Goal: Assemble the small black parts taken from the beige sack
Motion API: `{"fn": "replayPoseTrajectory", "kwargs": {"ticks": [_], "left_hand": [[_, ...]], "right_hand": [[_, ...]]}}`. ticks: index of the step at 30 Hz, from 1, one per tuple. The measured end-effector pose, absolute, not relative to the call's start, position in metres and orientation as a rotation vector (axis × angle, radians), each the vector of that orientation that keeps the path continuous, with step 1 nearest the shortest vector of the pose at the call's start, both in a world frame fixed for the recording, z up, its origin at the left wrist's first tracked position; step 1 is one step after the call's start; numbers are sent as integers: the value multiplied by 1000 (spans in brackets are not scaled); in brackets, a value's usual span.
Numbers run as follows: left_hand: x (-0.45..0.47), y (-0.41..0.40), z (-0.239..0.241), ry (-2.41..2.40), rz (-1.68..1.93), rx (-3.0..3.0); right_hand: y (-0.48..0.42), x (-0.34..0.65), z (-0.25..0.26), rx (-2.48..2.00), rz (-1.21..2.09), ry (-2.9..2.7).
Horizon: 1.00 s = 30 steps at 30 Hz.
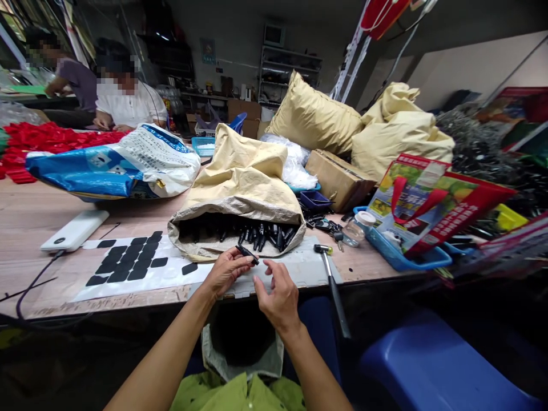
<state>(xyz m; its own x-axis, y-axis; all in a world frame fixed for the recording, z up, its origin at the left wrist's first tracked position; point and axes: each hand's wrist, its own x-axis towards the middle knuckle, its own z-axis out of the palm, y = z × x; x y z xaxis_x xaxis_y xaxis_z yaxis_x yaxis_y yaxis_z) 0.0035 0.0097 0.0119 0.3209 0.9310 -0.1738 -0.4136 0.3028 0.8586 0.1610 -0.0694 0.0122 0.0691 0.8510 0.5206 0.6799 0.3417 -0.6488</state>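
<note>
Wooden table (139, 214) below, left hand (225, 274) pinches 1 black part (246, 253), right hand (279, 294) hovering unclenched.

Held part (248, 254) looks like dark plastic from here, slight gloss. Sack (240, 171): matt cloth, creased. Bench (139, 214): smooth, wood-look top. Flat pads (136, 260): matt black. Power bank (79, 227): smooth plastic. Hammer (327, 267): shiny metal shaft. Carton (338, 180): cardboard. Blue seat (445, 365): smooth plastic.
</note>
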Motion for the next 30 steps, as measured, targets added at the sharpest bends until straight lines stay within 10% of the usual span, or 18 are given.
{"fn": "replayPoseTrajectory", "kwargs": {"ticks": [18, 30], "left_hand": [[-7, 10, 7, 1064, 964, 1938], [-7, 10, -5, 1206, 915, 2221]], "right_hand": [[-25, 189, -6, -1237, 721, -1679], [-53, 223, 22, -1583, 54, -1504]]}}
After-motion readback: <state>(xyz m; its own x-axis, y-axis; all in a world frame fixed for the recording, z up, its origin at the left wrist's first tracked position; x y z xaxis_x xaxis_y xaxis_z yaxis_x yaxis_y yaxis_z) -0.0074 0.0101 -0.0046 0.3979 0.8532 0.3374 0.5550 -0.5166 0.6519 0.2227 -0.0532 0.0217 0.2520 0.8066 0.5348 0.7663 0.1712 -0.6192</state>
